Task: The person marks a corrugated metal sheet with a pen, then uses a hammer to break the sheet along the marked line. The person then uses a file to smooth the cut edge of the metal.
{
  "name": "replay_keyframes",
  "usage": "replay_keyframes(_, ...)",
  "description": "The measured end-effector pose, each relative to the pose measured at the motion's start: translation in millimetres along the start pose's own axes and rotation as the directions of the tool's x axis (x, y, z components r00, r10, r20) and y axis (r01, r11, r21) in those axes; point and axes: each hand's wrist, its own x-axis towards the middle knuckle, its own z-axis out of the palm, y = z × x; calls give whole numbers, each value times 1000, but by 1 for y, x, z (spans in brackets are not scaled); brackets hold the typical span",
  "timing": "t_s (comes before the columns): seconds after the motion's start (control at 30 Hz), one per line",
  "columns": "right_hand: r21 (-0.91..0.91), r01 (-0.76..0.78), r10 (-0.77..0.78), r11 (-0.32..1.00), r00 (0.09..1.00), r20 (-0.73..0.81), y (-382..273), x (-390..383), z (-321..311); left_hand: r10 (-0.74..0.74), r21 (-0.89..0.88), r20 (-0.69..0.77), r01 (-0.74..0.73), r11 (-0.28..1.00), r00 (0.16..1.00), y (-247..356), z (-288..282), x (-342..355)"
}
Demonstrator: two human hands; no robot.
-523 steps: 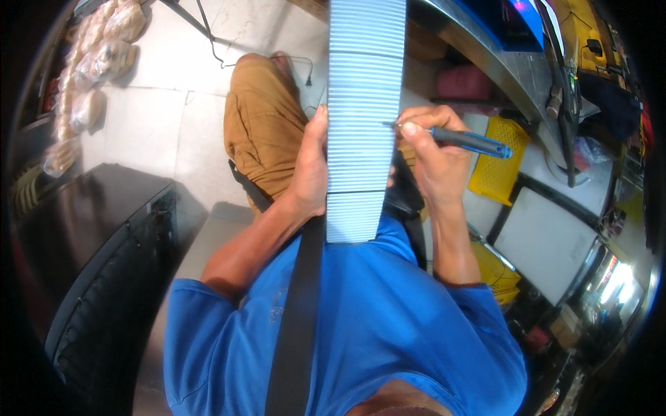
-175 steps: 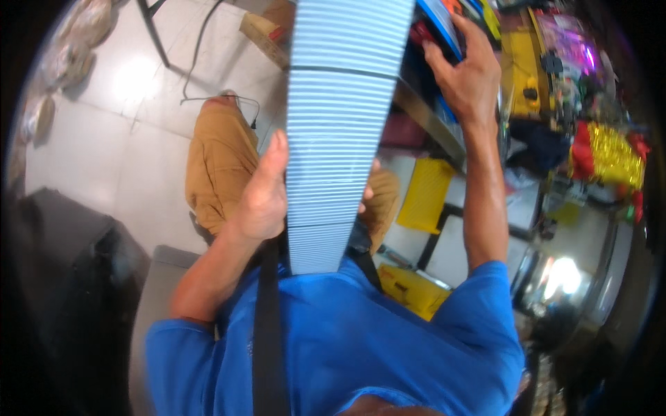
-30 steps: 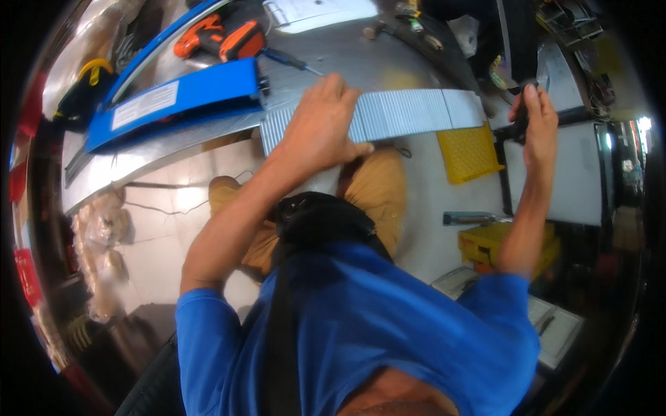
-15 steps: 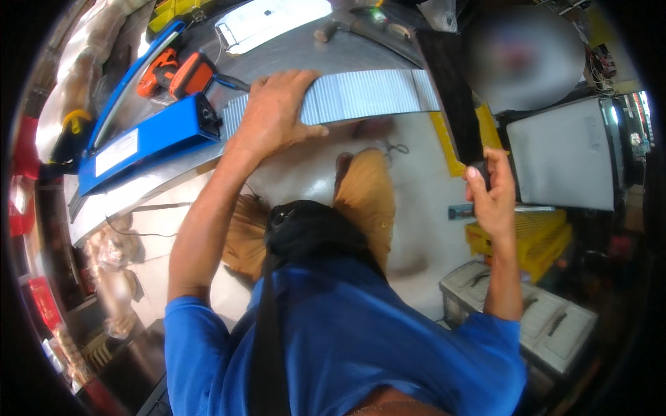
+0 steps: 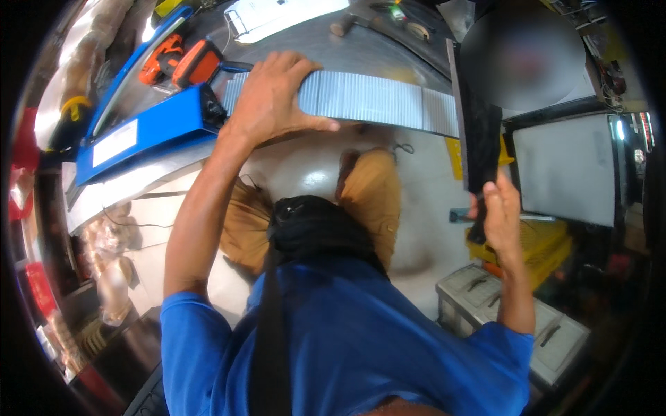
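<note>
Left hand (image 5: 274, 100) spread over ribbed strip (image 5: 374, 97), right hand (image 5: 501, 211) gripping black tool (image 5: 482, 128) — closed grey case (image 5: 477, 297), contents hidden

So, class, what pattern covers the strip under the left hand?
The silvery strip has fine crosswise stripes, seen best in the head view.

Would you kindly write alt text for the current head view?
A person's left hand rests on a ribbed silver strip, while the right hand grips a long dark tool by the strip's right end. An orange power tool lies on the metal bench.
</note>
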Motion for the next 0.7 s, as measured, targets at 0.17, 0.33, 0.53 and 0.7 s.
replay_keyframes(0.17, 120, -126, 109, 985, 984, 138, -9, -1, 24, 39, -66, -55, -42, 997, 998, 8, 3, 9)
replay_keyframes(0.33, -158, -165, 193, 973, 965, 180, -39, -8, 19, 37, -85, -29, -39, 996, 999, 5, 7, 10)
replay_keyframes(0.53, -260, -104, 163, 960, 962, 220, -73, -6, 19, 55, -101, 7, -54, 993, 998, 1, 5, 12)
replay_keyframes(0.7, -510, 5, 140, 860, 959, 246, -81, 7, 11, 112, -114, 10, -110, 987, 994, -11, 4, 10)
